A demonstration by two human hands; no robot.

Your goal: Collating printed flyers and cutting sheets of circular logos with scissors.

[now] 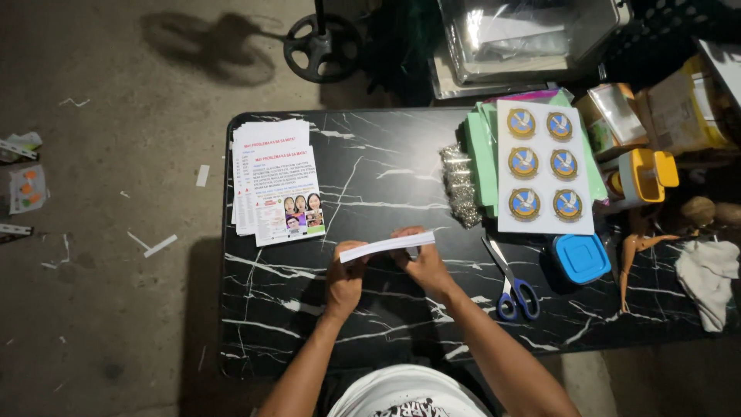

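At the centre of the black marble-pattern bench (370,309), both hands hold a thin white stack of folded paper sheets (386,247) a little above the surface. The left hand (345,282) pinches the left end of the stack from below, with the thumb on top. The right hand (423,262) is closed around the right end, with fingers curled over the edge.

At ten o'clock from the hands lies a fanned pile of printed white leaflets with small photos (278,185). At one o'clock there is a white sheet with six round blue-and-gold stickers (544,166), lying on a heap of light green paper sheets (482,147); beside it, at twelve o'clock, is a silver glittery strip (460,185). At three o'clock lie scissors with blue handles (513,282), and just beyond them a square blue plastic container lid (580,257).

In my judgement, the risk is that the sheets slide apart, because the stack is held only at its two ends and sags slightly. A loose pinch on the left could let the edges become uneven or drop one sheet on the bench. The scissors are also near the right forearm, so a wide movement of the elbow could push them.
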